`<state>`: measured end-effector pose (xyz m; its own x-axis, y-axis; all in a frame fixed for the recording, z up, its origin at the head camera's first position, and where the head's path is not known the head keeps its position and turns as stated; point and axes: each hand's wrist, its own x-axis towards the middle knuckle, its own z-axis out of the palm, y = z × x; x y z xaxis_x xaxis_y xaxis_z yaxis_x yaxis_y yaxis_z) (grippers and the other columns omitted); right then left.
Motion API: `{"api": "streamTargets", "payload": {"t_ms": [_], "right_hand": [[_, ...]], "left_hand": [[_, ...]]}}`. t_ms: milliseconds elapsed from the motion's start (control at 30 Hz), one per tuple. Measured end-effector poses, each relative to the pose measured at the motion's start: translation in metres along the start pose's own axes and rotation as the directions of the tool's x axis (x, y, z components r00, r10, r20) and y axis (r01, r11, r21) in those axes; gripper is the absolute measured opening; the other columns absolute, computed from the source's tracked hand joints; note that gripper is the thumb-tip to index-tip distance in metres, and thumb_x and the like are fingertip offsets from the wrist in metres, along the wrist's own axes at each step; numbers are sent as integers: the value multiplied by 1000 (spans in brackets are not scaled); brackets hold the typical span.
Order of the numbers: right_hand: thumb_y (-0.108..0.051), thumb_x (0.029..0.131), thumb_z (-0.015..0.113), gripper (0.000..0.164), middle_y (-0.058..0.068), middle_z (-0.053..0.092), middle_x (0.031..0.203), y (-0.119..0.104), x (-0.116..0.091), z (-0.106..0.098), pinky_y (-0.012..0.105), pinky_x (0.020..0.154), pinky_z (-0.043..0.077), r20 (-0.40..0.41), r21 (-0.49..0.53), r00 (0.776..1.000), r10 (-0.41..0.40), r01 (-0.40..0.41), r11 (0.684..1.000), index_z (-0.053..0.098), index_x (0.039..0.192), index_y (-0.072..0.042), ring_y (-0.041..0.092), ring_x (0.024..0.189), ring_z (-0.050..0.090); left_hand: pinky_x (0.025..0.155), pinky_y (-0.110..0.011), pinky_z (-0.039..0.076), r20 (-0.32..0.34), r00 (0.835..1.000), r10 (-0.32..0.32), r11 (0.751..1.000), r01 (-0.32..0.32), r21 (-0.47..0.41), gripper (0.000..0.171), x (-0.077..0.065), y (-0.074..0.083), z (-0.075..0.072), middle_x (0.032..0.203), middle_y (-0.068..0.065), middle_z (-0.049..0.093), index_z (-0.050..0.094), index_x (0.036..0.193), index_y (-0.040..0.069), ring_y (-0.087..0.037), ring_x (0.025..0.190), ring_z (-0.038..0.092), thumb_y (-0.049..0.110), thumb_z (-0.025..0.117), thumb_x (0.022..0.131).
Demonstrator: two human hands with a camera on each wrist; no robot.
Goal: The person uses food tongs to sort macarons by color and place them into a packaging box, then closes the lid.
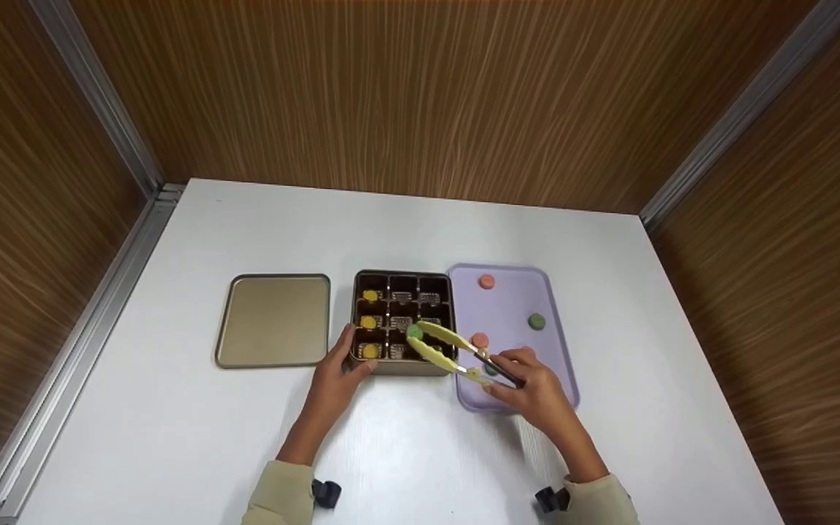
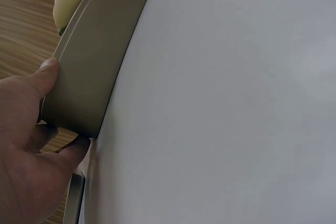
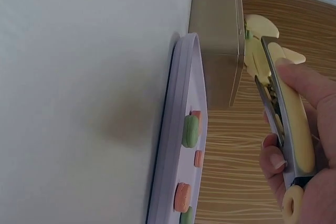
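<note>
A brown tin box (image 1: pixel 405 368) with a dark divided insert stands mid-table. My left hand (image 1: pixel 334 380) grips its front left corner; in the left wrist view the thumb lies on the front wall and the fingers on the side. My right hand (image 1: pixel 537 390) holds yellow-tipped tongs (image 1: pixel 446 335) by their handles. Between the tong tips is a green macaron (image 1: pixel 414 332), over the middle column of the insert near its front. Three yellow macarons (image 1: pixel 370 351) sit in the left column, one per compartment.
A lilac tray (image 1: pixel 511 299) adjoins the box on the right, with pink macarons (image 1: pixel 487 281) and green macarons (image 1: pixel 537 321) on it. On the left lies a flat gold-brown lid (image 1: pixel 274 321). Wood-grain panels (image 1: pixel 420 95) enclose the white table (image 1: pixel 172 408) behind and at the sides.
</note>
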<state>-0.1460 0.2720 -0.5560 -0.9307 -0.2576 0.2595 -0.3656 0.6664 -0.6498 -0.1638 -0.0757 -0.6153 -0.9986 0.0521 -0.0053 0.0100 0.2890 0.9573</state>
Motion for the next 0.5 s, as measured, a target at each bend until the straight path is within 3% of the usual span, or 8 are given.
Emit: {"api": "streamTargets", "payload": {"t_ms": [500], "right_hand": [[-14,77,88,45,5,71,117,1,13,-4,40,86,57,63,-61,996,-66,70,996,75,119,-4,23,109,64]], "left_hand": [[125,-49,19,6,1000,-20,999,20,-32,84,1,-1,0,169,-4,18,23,162,24,-28,156,15,39,70,95]]}}
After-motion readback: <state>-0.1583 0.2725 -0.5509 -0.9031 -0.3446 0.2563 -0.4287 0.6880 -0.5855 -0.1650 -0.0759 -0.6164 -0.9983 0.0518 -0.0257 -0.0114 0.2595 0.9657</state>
